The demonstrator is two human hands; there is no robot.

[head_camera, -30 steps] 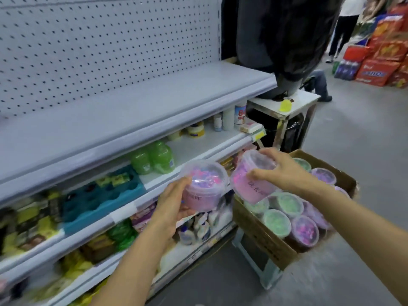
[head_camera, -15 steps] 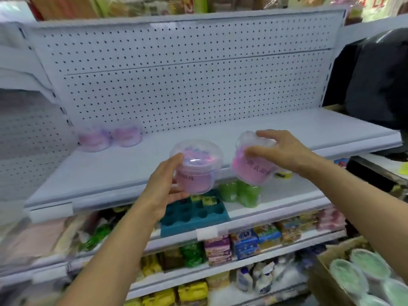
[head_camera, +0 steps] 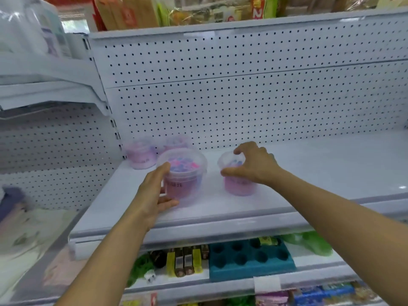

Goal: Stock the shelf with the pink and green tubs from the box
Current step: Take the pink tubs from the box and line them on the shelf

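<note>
My left hand [head_camera: 152, 193] grips the side of a pink tub [head_camera: 184, 176] with a clear lid, low over the white shelf [head_camera: 309, 173]. To its right my right hand [head_camera: 254, 164] holds a second pink tub [head_camera: 237, 185] from above by its lid, its base at the shelf surface. Two more pink tubs stand at the back left corner of the shelf: one [head_camera: 140, 154] against the upright, the other [head_camera: 176, 141] partly hidden behind the tub in my left hand. The box is out of view.
A white pegboard [head_camera: 242, 102] backs the shelf. The shelf below holds a blue holed tray [head_camera: 249, 259], small bottles [head_camera: 185, 260] and green pouches [head_camera: 309, 241]. Packaged goods sit on top of the unit. Another shelf bay stands at the left.
Both hands have carried their pink tubs from in front of the shelf edge forward and down onto the white shelf. My view has come closer to the shelf, and the box has left it.
</note>
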